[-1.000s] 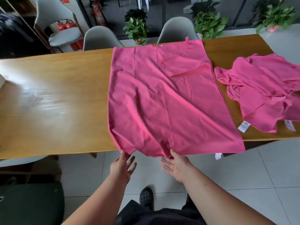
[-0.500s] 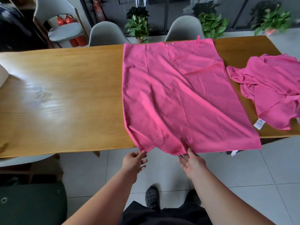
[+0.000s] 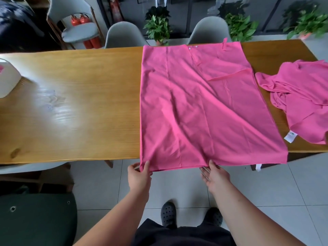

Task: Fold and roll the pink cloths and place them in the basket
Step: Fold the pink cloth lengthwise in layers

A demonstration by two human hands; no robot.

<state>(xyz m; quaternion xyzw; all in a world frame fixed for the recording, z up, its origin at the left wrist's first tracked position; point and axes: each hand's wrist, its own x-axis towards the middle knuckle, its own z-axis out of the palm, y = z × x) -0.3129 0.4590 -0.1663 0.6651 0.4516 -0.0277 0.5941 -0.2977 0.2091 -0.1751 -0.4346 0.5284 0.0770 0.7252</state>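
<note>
A dark green chair [image 3: 35, 219] fills the lower left corner. Above it, at the left edge of a long wooden table [image 3: 79, 103], part of a white basket [image 3: 8, 80] shows, blurred, with a bit of pink at its rim. Behind the table stand grey chairs [image 3: 124, 35], red fire extinguishers [image 3: 79, 19] and leafy green potted plants [image 3: 157, 28].

To the right of the table's middle, a large pink cloth [image 3: 204, 107] lies spread open across the table from the far edge to the near edge. It is wrinkled, and its far right corner is folded over. Its near hem hangs just past the table's edge.

The left hand [image 3: 139, 176] pinches the cloth's near left corner, thumb on top and fingers curled beneath it. The right hand [image 3: 215, 176] is at the middle of the near hem, well apart from the left. Its thumb tip touches the hem; its fingers [image 3: 205, 173] lie straight and close together just below the edge.

Farther right, just beside the spread cloth, a crumpled heap of pink cloths [image 3: 301, 96] lies on the table, running out of view at the right edge, with a white label [image 3: 290, 137] showing at its near side.

Below the hands, black shoes [image 3: 168, 213] stand on a pale tiled floor.
</note>
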